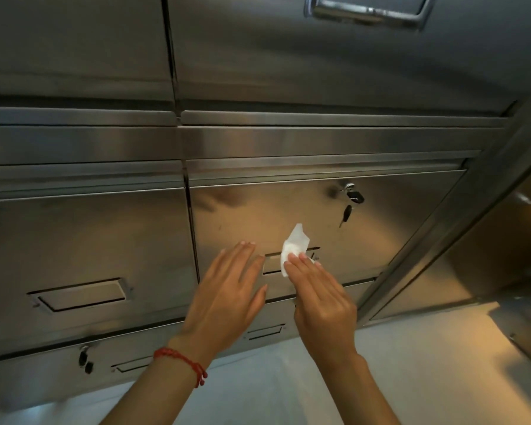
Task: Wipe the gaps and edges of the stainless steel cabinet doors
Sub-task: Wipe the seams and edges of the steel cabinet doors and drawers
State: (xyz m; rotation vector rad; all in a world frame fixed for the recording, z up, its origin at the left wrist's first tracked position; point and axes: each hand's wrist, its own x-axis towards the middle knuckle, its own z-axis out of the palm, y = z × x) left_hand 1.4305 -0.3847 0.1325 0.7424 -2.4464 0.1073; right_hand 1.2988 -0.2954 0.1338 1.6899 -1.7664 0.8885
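The cabinet doors are of brushed stainless steel, flat and rectangular, with a dull shine and some smears. The door in the middle of the frame (288,216) has a recessed rectangular handle (288,262) pressed into the sheet, and a small round lock (349,188) at its upper right with a dark key hanging from it. A narrow dark vertical gap (191,222) separates this door from the neighbouring door on the left (83,240), which carries the same kind of recessed handle (80,294).

All doors are closed, so what they hold cannot be seen.

The right hand (319,289) presses a crumpled white tissue (293,246) against the recessed handle of the middle door; its grip is with fingers nearly straight and close together, lying on the tissue. The left hand (227,289) lies flat on the same door just beside the handle, fingers spread and straight. A red string bracelet (181,361) is around the left wrist.
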